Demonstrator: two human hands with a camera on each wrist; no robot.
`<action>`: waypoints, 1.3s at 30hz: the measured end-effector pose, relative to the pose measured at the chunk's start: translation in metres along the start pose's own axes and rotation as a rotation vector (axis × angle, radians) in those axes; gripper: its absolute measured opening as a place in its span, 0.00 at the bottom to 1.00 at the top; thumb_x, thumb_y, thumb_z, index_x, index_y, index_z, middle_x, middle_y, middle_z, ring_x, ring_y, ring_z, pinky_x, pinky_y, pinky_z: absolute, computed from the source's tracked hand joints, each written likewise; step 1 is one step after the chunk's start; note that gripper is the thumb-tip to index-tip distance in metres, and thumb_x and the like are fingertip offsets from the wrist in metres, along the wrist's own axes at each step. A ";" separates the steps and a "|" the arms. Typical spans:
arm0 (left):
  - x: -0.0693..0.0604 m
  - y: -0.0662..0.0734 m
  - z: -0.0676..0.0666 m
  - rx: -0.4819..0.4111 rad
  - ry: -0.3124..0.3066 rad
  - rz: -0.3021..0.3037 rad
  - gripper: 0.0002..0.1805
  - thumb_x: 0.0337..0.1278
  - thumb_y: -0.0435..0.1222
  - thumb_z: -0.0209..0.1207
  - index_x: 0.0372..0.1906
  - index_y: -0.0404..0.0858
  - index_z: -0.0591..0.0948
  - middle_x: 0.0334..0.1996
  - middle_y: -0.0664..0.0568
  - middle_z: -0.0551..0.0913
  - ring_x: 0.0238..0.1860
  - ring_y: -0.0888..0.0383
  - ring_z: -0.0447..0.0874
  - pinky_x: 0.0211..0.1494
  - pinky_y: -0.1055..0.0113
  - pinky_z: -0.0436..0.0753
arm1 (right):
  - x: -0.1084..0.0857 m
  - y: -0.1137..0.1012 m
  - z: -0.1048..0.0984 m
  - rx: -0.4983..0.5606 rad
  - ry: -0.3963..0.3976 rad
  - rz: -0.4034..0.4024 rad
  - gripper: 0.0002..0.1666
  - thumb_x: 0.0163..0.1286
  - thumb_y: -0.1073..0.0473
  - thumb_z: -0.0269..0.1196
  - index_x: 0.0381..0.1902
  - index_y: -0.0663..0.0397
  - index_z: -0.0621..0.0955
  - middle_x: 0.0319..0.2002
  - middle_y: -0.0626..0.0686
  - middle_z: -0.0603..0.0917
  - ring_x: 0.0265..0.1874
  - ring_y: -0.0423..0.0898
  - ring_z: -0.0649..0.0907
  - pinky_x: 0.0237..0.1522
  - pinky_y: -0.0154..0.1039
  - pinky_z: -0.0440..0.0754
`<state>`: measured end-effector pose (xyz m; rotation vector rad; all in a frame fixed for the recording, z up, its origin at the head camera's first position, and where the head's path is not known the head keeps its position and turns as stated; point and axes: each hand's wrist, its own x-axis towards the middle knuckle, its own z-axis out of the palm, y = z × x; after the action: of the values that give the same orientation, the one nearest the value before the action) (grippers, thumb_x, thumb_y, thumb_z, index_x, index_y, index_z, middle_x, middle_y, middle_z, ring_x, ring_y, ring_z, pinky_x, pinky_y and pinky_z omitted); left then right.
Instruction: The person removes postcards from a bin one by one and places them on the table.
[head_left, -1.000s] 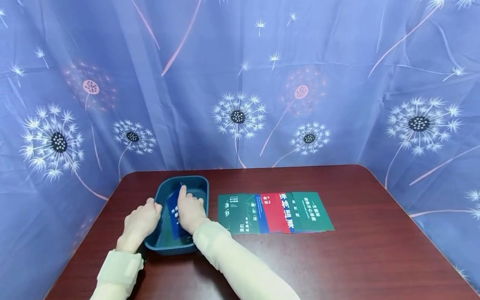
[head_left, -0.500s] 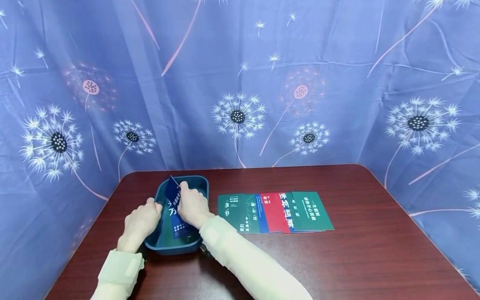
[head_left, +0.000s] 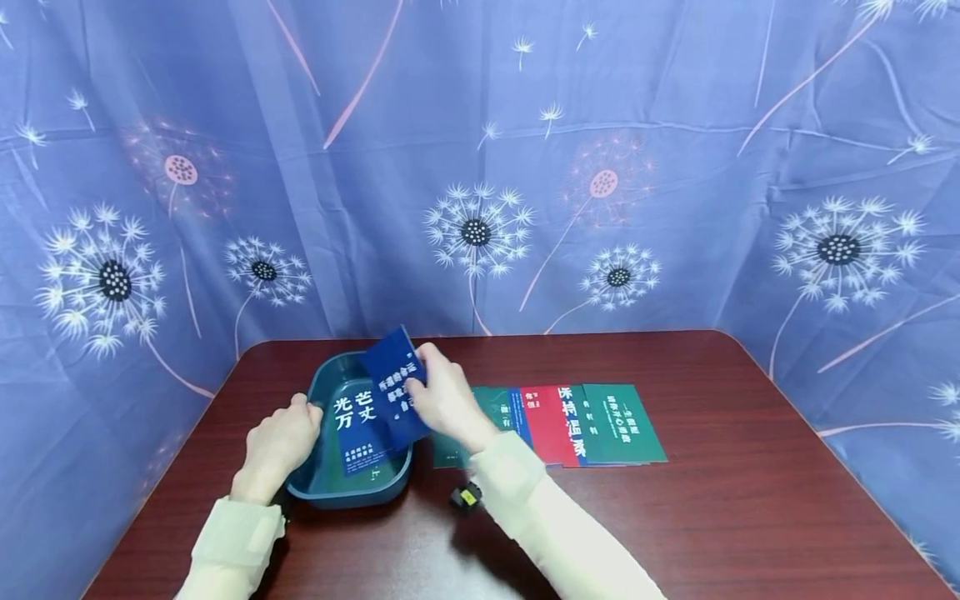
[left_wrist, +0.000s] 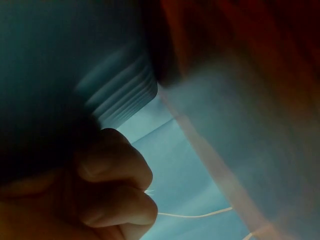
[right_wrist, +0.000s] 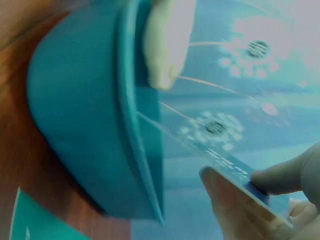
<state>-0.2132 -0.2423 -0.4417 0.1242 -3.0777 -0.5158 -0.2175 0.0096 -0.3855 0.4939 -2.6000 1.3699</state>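
Observation:
A dark blue card (head_left: 396,387) with white writing is pinched between thumb and fingers of my right hand (head_left: 447,396), tilted over the right rim of a teal bin (head_left: 315,483). In the right wrist view the same card (right_wrist: 225,167) appears nearly edge-on beside the bin's wall (right_wrist: 85,110). My left hand (head_left: 281,442) grips the bin's left rim, its curled fingers (left_wrist: 120,160) showing in the left wrist view. Inside the bin lies another blue card (head_left: 363,433) with large white characters, and part of a green card (head_left: 375,477) shows under it.
Right of the bin, an overlapping row of green, blue and red cards (head_left: 543,425) lies on the reddish-brown table (head_left: 720,517). My right forearm hides the row's left part. A blue dandelion-print curtain (head_left: 690,167) hangs behind the table.
My right hand has lifted the blue card out of the bin and moved right with it. Large white characters on the card below are now uncovered. The left hand stays on the rim.

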 end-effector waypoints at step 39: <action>-0.002 0.000 0.002 0.009 0.030 0.006 0.21 0.72 0.42 0.38 0.48 0.25 0.69 0.33 0.30 0.78 0.31 0.36 0.78 0.36 0.38 0.76 | -0.032 0.095 -0.160 0.497 0.070 0.308 0.13 0.72 0.64 0.59 0.48 0.67 0.70 0.32 0.55 0.86 0.25 0.46 0.87 0.28 0.43 0.84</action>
<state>-0.2117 -0.2413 -0.4431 0.1211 -3.0503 -0.4945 -0.2238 0.1985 -0.3772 0.0950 -2.3358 2.1072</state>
